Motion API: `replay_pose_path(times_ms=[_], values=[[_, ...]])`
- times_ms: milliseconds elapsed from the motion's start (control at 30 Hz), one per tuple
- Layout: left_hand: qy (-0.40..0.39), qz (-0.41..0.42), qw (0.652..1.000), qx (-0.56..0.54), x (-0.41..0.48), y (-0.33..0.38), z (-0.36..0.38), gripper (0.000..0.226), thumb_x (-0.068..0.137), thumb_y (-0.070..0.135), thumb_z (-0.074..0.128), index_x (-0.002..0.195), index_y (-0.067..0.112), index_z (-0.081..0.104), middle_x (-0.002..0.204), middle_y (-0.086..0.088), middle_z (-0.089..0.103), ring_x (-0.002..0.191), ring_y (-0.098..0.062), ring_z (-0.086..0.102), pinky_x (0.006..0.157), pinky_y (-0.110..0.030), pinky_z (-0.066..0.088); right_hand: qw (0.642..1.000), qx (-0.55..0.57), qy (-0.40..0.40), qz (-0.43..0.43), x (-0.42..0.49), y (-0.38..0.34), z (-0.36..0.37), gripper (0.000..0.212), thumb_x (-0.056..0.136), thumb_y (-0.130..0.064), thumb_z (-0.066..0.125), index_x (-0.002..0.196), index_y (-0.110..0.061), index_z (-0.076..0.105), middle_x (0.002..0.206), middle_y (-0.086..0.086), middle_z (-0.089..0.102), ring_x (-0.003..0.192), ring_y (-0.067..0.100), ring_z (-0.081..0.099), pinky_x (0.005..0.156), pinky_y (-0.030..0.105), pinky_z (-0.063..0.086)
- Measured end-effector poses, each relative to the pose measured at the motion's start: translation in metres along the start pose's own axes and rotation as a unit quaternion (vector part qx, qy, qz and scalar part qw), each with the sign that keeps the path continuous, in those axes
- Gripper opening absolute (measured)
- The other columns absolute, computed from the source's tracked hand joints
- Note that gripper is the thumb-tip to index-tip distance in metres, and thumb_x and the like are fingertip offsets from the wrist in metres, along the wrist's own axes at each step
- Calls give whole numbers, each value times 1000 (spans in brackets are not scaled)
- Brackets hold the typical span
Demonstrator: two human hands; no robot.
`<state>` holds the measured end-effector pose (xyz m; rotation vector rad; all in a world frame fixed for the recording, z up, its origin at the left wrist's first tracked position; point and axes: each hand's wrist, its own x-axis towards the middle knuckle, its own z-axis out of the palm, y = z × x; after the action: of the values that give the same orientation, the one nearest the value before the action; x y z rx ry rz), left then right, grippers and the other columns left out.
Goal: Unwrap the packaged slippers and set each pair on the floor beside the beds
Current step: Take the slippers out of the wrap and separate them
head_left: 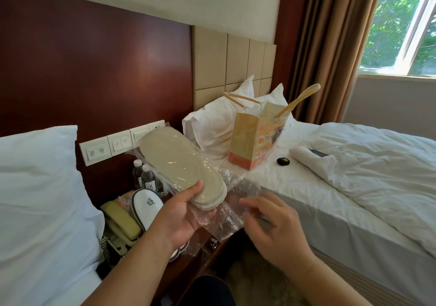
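While my left hand (181, 216) grips the heel end of the flat beige slippers (172, 161), thumb on the pebbled soles, the pair sits half inside its crinkled clear wrap (221, 218), held above the nightstand (188, 275). My right hand (276, 227) is blurred, fingers loose beside the wrap's open end, holding nothing I can see. A white slipper (147, 207), a telephone (120, 225) and water bottles (147, 178) crowd the nightstand below. An open paper bag (250, 145) stands on the right bed (354, 176), contents hidden.
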<state>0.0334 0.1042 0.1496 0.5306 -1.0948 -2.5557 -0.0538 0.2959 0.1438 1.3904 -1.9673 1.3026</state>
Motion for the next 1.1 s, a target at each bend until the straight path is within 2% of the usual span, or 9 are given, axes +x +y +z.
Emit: replay_pose_path(times_ms=[133,233,333,467,567,700,833,967,1100], values=[[-19,-13,1000,21,-3,1,2,31,89,18,67,116,4,66,112,-17,71,101,-33,66,65,-36,60,983,-178,-18,44,14,10,-6,51,77,-14,65,126,-28,60,126,-1,52,118,22,45,105,44,38],[-26,-10,998,49,-4,-1,4,31,89,17,67,118,6,66,112,-15,73,94,-28,70,72,-39,60,967,-227,-97,63,21,16,-12,64,81,-20,66,138,-40,46,137,-8,47,128,20,40,114,44,22],[-32,-13,998,62,-6,-1,5,33,88,14,66,119,5,65,104,-14,76,84,-26,75,61,-35,62,977,-138,-132,96,25,25,-17,43,89,-19,65,129,-35,61,108,-18,58,97,9,56,94,31,43],[-31,-21,997,70,-4,-1,-1,47,84,17,69,126,-1,62,124,-22,68,117,-38,63,83,-44,59,985,-109,-73,112,22,38,-22,21,85,-4,69,92,-23,75,87,-13,58,73,7,58,67,27,51],[-26,-29,996,77,-3,-2,-4,47,84,18,70,126,-2,63,123,-23,68,105,-35,67,75,-40,63,989,-115,-58,73,17,38,-24,28,76,-3,70,98,-21,70,101,-10,56,89,8,53,79,16,40],[-35,-30,994,103,-3,-7,2,44,87,17,68,126,-2,63,105,-17,74,82,-26,74,63,-35,61,979,-146,-135,-31,15,19,-10,45,77,-21,67,121,-27,65,118,-10,58,114,9,50,103,29,36],[-43,-36,993,107,-3,-9,5,48,86,17,70,130,0,60,120,-22,70,96,-32,72,67,-38,61,980,-134,-113,-97,15,17,0,19,79,-9,70,94,-20,74,88,-6,65,82,16,61,75,33,55],[-33,-25,993,110,-3,-11,5,47,85,13,70,130,5,59,119,-17,72,100,-32,72,68,-39,64,984,-114,-16,-139,11,20,-1,13,84,-7,62,78,-11,73,82,1,61,73,14,55,66,21,49],[-19,-39,993,114,-6,-17,11,51,80,18,72,128,4,60,113,-17,74,85,-27,75,58,-35,61,973,-144,89,-156,9,20,2,19,88,-5,66,70,-8,72,72,2,59,65,16,52,58,26,45]])
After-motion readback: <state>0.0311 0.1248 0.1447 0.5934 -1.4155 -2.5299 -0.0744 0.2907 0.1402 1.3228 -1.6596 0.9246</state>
